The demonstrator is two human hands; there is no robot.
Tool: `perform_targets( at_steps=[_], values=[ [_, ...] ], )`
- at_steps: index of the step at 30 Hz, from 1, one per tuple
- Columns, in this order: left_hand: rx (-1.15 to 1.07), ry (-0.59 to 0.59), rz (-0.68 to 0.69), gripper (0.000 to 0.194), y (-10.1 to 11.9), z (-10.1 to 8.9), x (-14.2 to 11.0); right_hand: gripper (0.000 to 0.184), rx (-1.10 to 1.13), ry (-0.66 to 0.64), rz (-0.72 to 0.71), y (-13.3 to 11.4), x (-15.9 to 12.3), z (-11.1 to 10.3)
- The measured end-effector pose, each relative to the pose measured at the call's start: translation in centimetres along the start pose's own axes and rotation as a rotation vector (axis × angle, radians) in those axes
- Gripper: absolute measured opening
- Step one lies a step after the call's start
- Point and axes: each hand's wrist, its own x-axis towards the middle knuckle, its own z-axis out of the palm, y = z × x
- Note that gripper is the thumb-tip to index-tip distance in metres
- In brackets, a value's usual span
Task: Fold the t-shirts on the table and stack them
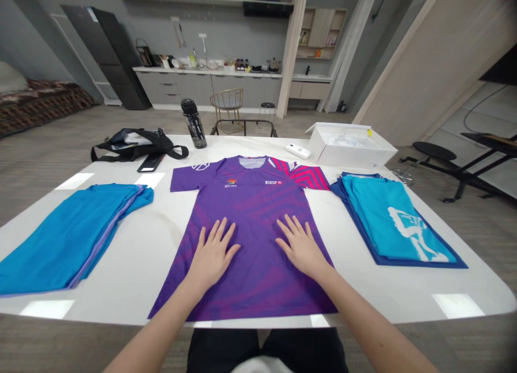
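A purple T-shirt (252,276) with one pink-striped sleeve lies spread front side up on the white table, its collar pointing away from me. My left hand (213,254) rests flat on the left half of its front, fingers spread. On the right half, my right hand (302,246) lies flat too, fingers apart. Neither hand grips anything. A stack of blue and lilac garments (60,233) sits to the left of the shirt. On the right is a folded pile of turquoise and navy shirts (379,217), the top one with a white print.
Along the far side of the white table (133,249) are a black bag (141,141), a phone (151,162), a dark water bottle (194,125), a small white device (298,150) and an open white box (349,147). A chair (244,126) stands beyond the far edge.
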Motion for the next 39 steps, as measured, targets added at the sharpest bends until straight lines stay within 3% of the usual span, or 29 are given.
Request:
perform_targets(
  at_steps=[7, 12, 16, 19, 22, 26, 28, 32, 36, 39],
  values=[
    [0.042, 0.0, -0.029, 0.065, -4.9, 0.0, 7.1, 0.068, 0.015, 0.099, 0.088, 4.9, 9.5, -0.4],
    [0.027, -0.003, -0.14, 0.068, -10.3, 0.6, 15.7, 0.068, 0.037, 0.212, 0.189, 10.4, 17.7, -1.8],
    [-0.016, -0.05, -0.226, 0.068, -13.9, 1.6, 22.9, 0.069, 0.043, 0.167, 0.298, 13.5, 23.5, -2.3],
    [-0.024, -0.06, -0.229, 0.068, -14.6, 2.8, 27.1, 0.069, 0.012, 0.118, 0.33, 13.9, 26.5, -1.5],
    [-0.044, -0.066, -0.171, 0.066, -13.6, 4.3, 30.0, 0.07, -0.032, 0.124, 0.304, 12.6, 28.8, -0.2],
    [-0.082, -0.118, -0.126, 0.065, -12.1, 5.8, 32.1, 0.071, -0.008, 0.123, 0.293, 10.8, 31.0, 0.7],
    [-0.102, -0.078, -0.137, 0.066, -12.6, 6.1, 32.5, 0.071, 0.023, 0.108, 0.291, 11.0, 31.6, 0.5],
    [-0.158, 0.005, -0.237, 0.069, -16.3, 5.9, 32.4, 0.072, 0.01, 0.191, 0.353, 13.5, 31.1, -0.6],
    [-0.108, -0.112, -0.274, 0.067, -20.4, 5.8, 31.2, 0.07, 0.011, 0.104, 0.493, 16.5, 29.6, -1.0],
    [-0.031, -0.127, -0.275, 0.069, -21.6, 6.0, 30.3, 0.072, -0.023, 0.074, 0.541, 17.6, 29.1, -0.7]
  ],
)
